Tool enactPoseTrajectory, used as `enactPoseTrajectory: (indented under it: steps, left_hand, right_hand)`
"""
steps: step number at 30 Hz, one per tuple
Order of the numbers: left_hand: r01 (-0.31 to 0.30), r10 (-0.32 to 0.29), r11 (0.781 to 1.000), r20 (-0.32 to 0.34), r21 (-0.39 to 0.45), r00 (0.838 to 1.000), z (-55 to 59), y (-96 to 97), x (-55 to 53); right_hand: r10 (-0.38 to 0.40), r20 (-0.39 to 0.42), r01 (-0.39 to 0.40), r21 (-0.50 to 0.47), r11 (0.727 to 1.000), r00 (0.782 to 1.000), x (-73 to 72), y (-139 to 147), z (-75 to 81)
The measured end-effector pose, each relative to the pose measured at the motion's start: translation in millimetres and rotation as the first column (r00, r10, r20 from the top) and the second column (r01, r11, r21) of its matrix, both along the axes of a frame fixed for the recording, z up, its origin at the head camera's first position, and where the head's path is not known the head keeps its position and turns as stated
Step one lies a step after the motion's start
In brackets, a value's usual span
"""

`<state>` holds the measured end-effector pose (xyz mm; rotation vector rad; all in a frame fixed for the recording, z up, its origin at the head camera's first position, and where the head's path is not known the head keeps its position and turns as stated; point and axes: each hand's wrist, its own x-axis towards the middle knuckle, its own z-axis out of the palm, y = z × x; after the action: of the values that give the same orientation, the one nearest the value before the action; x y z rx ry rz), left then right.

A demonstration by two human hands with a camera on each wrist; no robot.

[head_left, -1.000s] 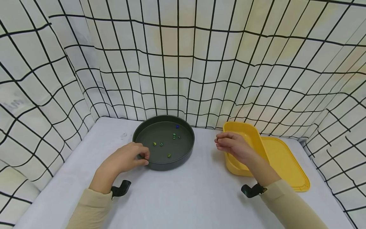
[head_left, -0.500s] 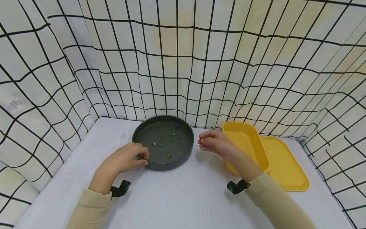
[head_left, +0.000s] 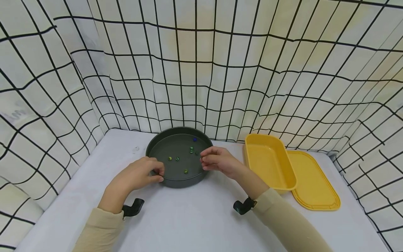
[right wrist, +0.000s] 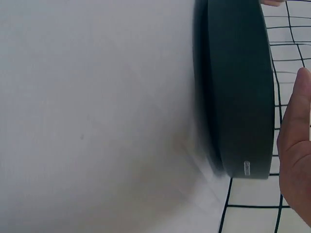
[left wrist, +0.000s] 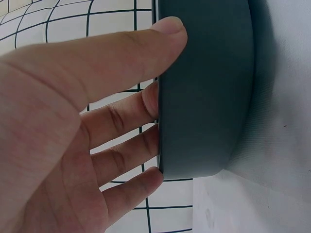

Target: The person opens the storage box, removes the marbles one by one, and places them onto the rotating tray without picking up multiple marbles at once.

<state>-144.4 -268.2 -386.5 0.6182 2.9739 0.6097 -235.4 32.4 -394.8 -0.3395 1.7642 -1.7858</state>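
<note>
A round dark grey pan [head_left: 168,145] sits on the white table, with several small marbles inside. These include a blue marble [head_left: 195,139], a yellow one [head_left: 170,158] and a yellow-green one [head_left: 186,171]. My left hand [head_left: 136,175] grips the pan's front-left rim; in the left wrist view the thumb [left wrist: 170,36] presses the outer wall while the other fingertips go over the edge. Above the right rim hovers my right hand [head_left: 221,162], fingers loosely bent and no object visible in it. The right wrist view shows its thumb [right wrist: 296,111] straight, apart from the pan's wall [right wrist: 243,92].
A yellow rectangular tub [head_left: 272,162] stands to the right, with a flat yellow lid [head_left: 315,182] lying beside it. White walls covered by black netting [head_left: 195,73] enclose the table [head_left: 189,220] at the back and sides.
My right hand has moved left from over the yellow tub to the pan's right rim. The left hand, the pan and the marbles stay where they were.
</note>
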Motion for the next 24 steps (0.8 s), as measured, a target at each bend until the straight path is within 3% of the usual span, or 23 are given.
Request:
enactPoseTrajectory:
  steps: [12, 18, 24]
  left_hand:
    - [0.010, -0.010, 1.000, -0.006, -0.005, 1.000, -0.9, 0.6, -0.9]
    - [0.007, -0.007, 1.000, -0.006, -0.010, 1.000, -1.5, -0.2, -1.3]
    - [0.012, -0.012, 1.000, -0.012, -0.011, 1.000, -1.6, -0.5, -1.7]
  right_hand:
    - [0.039, -0.010, -0.039, 0.004, 0.999, 0.999, 4.1, -28, -3.4]
    - [0.059, -0.059, -0.056, 0.053, 0.997, 0.997, 3.8, -41, -6.3]
    - [0.076, -0.050, -0.070, 0.116, 0.991, 0.996, 3.1, -48, -6.4]
